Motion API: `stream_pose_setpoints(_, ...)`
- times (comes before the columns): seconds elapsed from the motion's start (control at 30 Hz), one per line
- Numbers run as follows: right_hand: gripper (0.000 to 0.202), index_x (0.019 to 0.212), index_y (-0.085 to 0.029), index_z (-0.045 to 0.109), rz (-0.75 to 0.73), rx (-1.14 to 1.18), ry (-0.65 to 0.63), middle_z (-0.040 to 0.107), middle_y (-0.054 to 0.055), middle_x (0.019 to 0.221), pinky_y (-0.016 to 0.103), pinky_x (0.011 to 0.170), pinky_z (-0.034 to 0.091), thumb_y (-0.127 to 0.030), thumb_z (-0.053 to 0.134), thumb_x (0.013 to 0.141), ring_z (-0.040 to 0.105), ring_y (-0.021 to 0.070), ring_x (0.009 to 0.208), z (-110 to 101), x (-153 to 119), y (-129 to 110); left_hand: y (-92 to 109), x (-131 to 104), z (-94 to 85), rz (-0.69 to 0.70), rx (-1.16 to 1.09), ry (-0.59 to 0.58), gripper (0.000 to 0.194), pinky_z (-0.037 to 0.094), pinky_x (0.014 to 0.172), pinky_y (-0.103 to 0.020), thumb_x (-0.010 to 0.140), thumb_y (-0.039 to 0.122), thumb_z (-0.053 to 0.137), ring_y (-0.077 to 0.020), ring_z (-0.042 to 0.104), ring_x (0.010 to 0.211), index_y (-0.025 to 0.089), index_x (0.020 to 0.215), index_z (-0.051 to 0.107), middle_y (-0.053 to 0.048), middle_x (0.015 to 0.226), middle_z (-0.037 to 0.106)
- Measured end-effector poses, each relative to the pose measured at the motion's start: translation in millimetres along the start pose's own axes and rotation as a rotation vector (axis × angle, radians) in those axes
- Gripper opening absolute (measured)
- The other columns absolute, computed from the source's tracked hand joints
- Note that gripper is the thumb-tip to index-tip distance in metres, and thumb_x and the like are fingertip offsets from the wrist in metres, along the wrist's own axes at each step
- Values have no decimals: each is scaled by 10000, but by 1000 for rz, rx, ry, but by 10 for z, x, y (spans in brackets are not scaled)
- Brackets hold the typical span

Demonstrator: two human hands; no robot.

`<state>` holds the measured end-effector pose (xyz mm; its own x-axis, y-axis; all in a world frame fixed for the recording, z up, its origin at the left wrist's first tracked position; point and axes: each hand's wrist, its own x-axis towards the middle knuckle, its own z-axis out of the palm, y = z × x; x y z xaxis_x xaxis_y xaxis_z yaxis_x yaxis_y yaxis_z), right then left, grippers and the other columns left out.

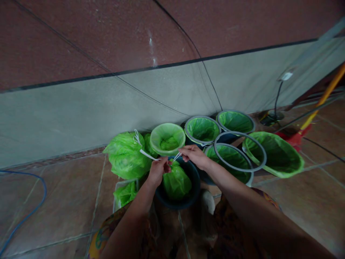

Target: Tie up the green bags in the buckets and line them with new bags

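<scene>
A green plastic bag (177, 181) sits gathered inside a dark blue bin (196, 190) between my feet. Above its gathered top, my left hand (159, 169) is closed on a white drawstring (147, 154), whose loose end sticks out to the left. My right hand (194, 155) pinches the other side of the white string (177, 156), just right of the left hand. Both hands are a small distance apart over the bin's far rim.
A full green bag (126, 154) with a tied white string lies left, above a small container (116, 207). Several green-lined bins, one being (202, 129), stand along the wall. A loose grey ring (263, 149) rests on two bins. A red broom (291, 138) stands right.
</scene>
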<state>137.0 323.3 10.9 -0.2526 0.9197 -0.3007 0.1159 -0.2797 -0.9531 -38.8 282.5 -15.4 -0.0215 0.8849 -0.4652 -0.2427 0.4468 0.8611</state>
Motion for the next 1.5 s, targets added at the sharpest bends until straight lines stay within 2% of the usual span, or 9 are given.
stream_pose_setpoints(0.2, 453, 592, -162, 586, -252, -17, -109, 588, -1, 682, 233, 630, 436, -563, 632, 799, 521, 97, 635, 130, -70, -58, -14, -16, 34, 65, 11, -149, 331, 489, 629, -249, 597, 363, 826, -83, 549, 591, 131, 777, 672, 2, 700, 638)
stream_pose_setpoints(0.37, 423, 694, -159, 620, -225, 30, -256, 601, -2, 666, 247, 652, 461, -570, 673, 781, 541, 114, 647, 178, -107, -92, -74, 20, 35, 161, 230, -264, 247, 405, 579, -218, 660, 341, 778, -74, 486, 562, 135, 695, 646, 31, 607, 567)
stream_pose_setpoints(0.57, 350, 1189, -196, 567, -55, -20, -126, 652, 20, 934, 189, 449, 353, -432, 491, 943, 537, 74, 549, 184, -44, 37, -99, 34, 33, 280, 319, -241, 276, 443, 567, -240, 793, 424, 671, -100, 531, 538, 163, 727, 612, 23, 622, 586)
stream_pose_setpoints(0.7, 263, 938, -150, 641, -12, -326, -298, 641, 12, 796, 196, 497, 382, -280, 414, 964, 540, 88, 565, 180, -11, 164, -94, 49, 19, 250, 298, -189, 177, 462, 549, -246, 790, 335, 668, -104, 540, 507, 175, 741, 610, 38, 588, 579)
stream_pose_setpoints(0.9, 169, 756, -148, 701, -202, -671, -129, 642, 3, 679, 231, 636, 386, -262, 601, 832, 536, 113, 649, 101, -5, 170, -69, 30, 9, 17, 116, 21, 145, 506, 604, -268, 703, 238, 737, -137, 633, 582, 152, 804, 678, -7, 646, 678)
stream_pose_setpoints(1.0, 220, 743, -145, 707, -155, -614, -241, 605, -17, 620, 223, 592, 361, -321, 607, 828, 513, 103, 595, 81, -23, 151, -67, 24, -23, -22, 33, 34, 191, 498, 610, -260, 614, 203, 781, -135, 635, 602, 137, 775, 703, -18, 660, 697)
stream_pose_setpoints(1.1, 212, 746, -145, 717, -93, -656, -338, 578, -28, 585, 222, 566, 341, -316, 617, 818, 500, 98, 561, 69, -37, 135, -104, 59, -63, 107, 117, 13, 154, 478, 622, -240, 559, 145, 780, -113, 602, 595, 135, 698, 715, 1, 629, 681)
stream_pose_setpoints(1.3, 204, 785, -153, 756, -30, -879, -244, 659, 13, 645, 234, 601, 374, -278, 606, 843, 564, 120, 598, 57, -40, 96, -187, 126, -99, 304, 417, -71, 125, 475, 655, -233, 649, 142, 722, -115, 608, 635, 155, 772, 738, 8, 681, 700)
stream_pose_setpoints(1.5, 272, 1061, -164, 737, 16, -791, -180, 723, 26, 794, 215, 590, 444, -236, 528, 902, 607, 101, 515, 97, -40, 125, -223, 112, -86, 472, 626, -12, 250, 481, 644, -217, 722, 50, 558, -112, 612, 639, 177, 840, 738, 11, 700, 694)
